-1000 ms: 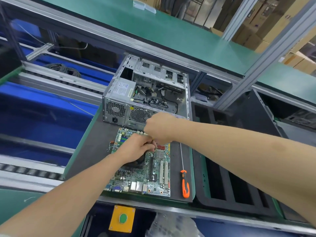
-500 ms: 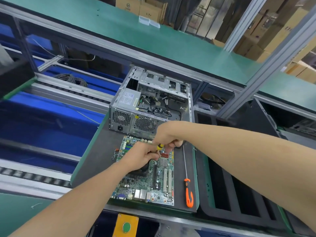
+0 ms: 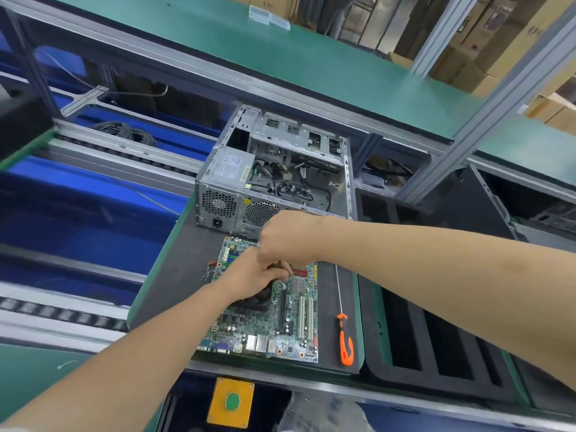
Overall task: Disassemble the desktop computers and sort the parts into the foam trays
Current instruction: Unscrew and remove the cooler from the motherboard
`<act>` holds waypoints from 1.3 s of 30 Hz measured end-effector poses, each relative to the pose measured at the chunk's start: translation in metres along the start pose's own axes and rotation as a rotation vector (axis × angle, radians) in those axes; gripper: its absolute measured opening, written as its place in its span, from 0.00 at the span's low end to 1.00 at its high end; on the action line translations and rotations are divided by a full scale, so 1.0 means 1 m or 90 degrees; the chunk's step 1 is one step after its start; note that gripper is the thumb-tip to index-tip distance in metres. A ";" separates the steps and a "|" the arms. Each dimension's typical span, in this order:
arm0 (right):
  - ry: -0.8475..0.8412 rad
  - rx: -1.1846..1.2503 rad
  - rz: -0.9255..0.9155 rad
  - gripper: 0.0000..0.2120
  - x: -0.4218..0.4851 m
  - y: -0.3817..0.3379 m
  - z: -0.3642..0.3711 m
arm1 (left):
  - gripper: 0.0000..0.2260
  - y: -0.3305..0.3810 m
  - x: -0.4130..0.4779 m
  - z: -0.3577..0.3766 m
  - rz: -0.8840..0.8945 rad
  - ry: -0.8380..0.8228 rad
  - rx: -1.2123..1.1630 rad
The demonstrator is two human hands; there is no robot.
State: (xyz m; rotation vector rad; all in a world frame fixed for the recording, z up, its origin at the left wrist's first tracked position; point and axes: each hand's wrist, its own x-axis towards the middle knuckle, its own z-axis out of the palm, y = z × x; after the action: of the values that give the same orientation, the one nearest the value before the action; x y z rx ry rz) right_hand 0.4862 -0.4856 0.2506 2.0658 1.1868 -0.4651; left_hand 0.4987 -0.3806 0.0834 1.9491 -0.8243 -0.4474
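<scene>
A green motherboard (image 3: 280, 322) lies flat on the dark mat in front of the opened grey computer case (image 3: 280, 169). My left hand (image 3: 252, 275) lies over the black CPU cooler (image 3: 260, 302) on the board. Its fingers curl at the cooler's far edge. Just above it, my right hand (image 3: 290, 238) is a fist that grips a small screwdriver. Only a thin bit of its shaft (image 3: 282, 264) shows under the fist, pointing down at the board. A black foam tray (image 3: 420, 338) with long slots sits to the right.
An orange-handled long screwdriver (image 3: 344, 338) lies on the mat right of the board. A yellow box with a green button (image 3: 232, 402) hangs below the bench edge. Blue conveyor lanes run on the left, and an aluminium post (image 3: 486, 120) rises behind the tray.
Both hands have stayed on the same spot of the motherboard. The yellow tool handle seen half a second ago is now hidden inside my right fist. The camera has shifted slightly.
</scene>
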 end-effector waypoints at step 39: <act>-0.263 0.476 0.342 0.17 0.001 0.004 0.015 | 0.12 0.003 -0.002 -0.001 0.069 0.016 0.111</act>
State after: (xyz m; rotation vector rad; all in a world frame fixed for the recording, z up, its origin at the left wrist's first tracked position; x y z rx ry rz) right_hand 0.4906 -0.4971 0.2406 2.5921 0.1778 -1.1132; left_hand 0.4965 -0.3795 0.0868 2.0529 -0.9752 -0.2945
